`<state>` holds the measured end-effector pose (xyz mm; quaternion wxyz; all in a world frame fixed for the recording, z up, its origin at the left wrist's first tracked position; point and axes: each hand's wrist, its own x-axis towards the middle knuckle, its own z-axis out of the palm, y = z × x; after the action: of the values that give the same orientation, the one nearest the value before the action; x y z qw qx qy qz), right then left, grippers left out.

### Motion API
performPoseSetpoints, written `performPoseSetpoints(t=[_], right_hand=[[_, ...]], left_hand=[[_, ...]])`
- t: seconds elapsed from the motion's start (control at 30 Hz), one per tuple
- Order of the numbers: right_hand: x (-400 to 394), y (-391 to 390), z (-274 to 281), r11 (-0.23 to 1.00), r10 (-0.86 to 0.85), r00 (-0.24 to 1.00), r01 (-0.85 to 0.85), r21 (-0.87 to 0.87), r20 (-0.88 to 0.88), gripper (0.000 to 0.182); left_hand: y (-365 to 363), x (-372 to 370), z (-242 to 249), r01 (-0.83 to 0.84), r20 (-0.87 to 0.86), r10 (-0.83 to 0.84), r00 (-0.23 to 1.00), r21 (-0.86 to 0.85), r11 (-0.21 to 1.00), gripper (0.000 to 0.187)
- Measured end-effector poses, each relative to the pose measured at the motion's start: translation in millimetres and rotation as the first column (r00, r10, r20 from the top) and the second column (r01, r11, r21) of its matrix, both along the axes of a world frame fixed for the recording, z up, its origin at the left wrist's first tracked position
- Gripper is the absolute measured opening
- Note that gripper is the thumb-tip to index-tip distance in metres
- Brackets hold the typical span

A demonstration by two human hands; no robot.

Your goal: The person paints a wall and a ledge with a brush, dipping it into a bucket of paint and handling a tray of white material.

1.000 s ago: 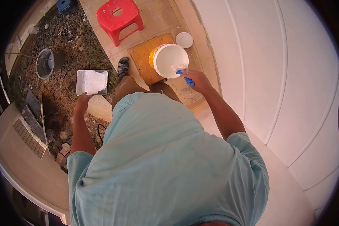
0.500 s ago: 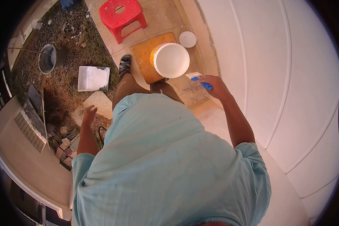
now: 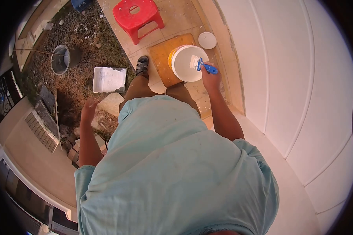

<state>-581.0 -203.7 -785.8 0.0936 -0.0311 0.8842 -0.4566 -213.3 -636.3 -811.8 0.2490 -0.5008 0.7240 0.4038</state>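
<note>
Brush [image 3: 202,65] sits over the open white bucket [image 3: 184,68], bristle end white with paint and pointing left toward the bucket's middle, blue handle running right and slightly down across the bucket's right rim into the right hand [image 3: 211,78]. Long axis roughly horizontal in the head view. Right hand is wrapped around the handle, fingers curled tight on it, hand just outside the rim on the wall side. Bucket stands on a wooden board [image 3: 161,55] on the tiled floor, its round lid [image 3: 207,40] lying just beyond it by the white wall [image 3: 286,70]. Left hand [image 3: 88,109] is well apart on the other side of the body, hanging over the dirt and rubble, blurred; fingers look loosely spread, holding nothing as far as I can tell. Nearest thing to it is the white paint tray [image 3: 109,79] on the ground, ahead of it and not touching. Red stool [image 3: 137,17] further out past the board. Right hand is the only one near bucket and brush
</note>
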Motion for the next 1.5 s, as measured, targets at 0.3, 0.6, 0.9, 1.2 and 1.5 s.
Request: performPoseSetpoints(t=[0.3, 0.6, 0.9, 1.2, 1.5], right_hand=[[1, -29, -62, 0.998, -0.009, 1.0, 0.011, 0.061, -0.03, 0.018], [5, -34, -62, 0.99, -0.106, 0.994, 0.107, 0.089, -0.019, 0.017], [11, -3, -54, 0.967, -0.245, 0.966, 0.249, -0.049, 0.077, 0.016], [9, -30, -62, 0.987, -0.129, 0.99, 0.123, 0.104, 0.053, 0.017], [19, 25, -1, 0.693, -0.337, 0.736, 0.616, -0.374, 0.587, 0.027]], left_hand=[[3, 106, 28, -0.013, 0.289, -0.002, 0.957, 0.05, 0.999, 0.051], [-14, 119, 14, -0.113, 0.167, 0.105, 0.98, 0.038, 0.993, 0.053], [-33, 28, 8, 0.022, 0.143, -0.027, 0.989, 0.036, 0.999, 0.053], [-37, 0, 61, 0.048, 0.046, -0.043, 0.998, -0.109, 0.993, 0.049], [-18, 124, -34, 0.083, 0.174, -0.113, 0.978, 0.172, 0.982, 0.052]])
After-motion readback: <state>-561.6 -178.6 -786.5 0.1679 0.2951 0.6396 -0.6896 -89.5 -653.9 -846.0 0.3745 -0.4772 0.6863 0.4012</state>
